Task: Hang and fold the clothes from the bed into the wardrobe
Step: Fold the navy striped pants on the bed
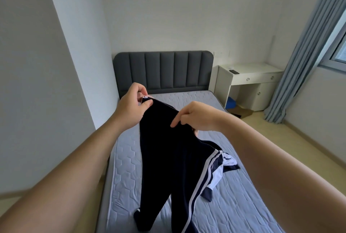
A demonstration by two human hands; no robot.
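I hold dark navy track trousers (164,154) with white side stripes up over the bed. My left hand (132,105) pinches one end of the waistband. At the other end, my right hand (194,118) grips the same band, its index finger pointing down-left. The legs hang down and their ends rest on the grey quilted mattress (243,204). A navy and white garment (222,167) lies crumpled on the mattress just right of the trousers, partly hidden behind them. No wardrobe is in sight.
A dark grey padded headboard (162,71) stands at the bed's far end. A white desk (250,82) with a remote on top sits at the right, beside blue curtains (303,54). A white wall (46,82) runs along the left. Beige floor lies right of the bed.
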